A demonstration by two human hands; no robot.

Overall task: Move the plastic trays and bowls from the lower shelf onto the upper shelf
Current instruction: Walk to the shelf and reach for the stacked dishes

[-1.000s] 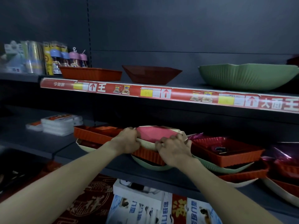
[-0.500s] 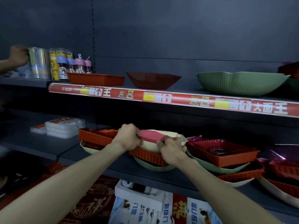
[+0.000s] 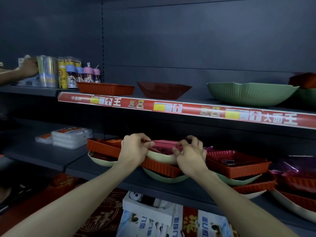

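A pink plastic tray (image 3: 165, 144) is lifted just above a cream bowl (image 3: 162, 157) on the lower shelf (image 3: 106, 170). My left hand (image 3: 134, 148) pinches its left end and my right hand (image 3: 190, 151) pinches its right end. Under the cream bowl lie an orange ribbed tray (image 3: 159, 167) and a green bowl (image 3: 164, 178). More stacks of orange trays (image 3: 239, 165) and bowls fill the lower shelf to the right. On the upper shelf (image 3: 196, 101) stand an orange tray (image 3: 106, 88), a dark red bowl (image 3: 163, 89) and a green bowl (image 3: 249, 94).
Another person's hand (image 3: 27, 68) touches shiny packs (image 3: 47, 72) at the upper shelf's far left, beside small bottles (image 3: 83, 76). White packets (image 3: 70, 136) lie on the lower shelf's left part. Printed boxes (image 3: 150, 218) stand below the shelf. A red price strip (image 3: 188, 108) edges the upper shelf.
Both my hands have raised the pink tray out of the cream bowl, so it now shows edge-on. The other person's hand has come into view at the upper left.
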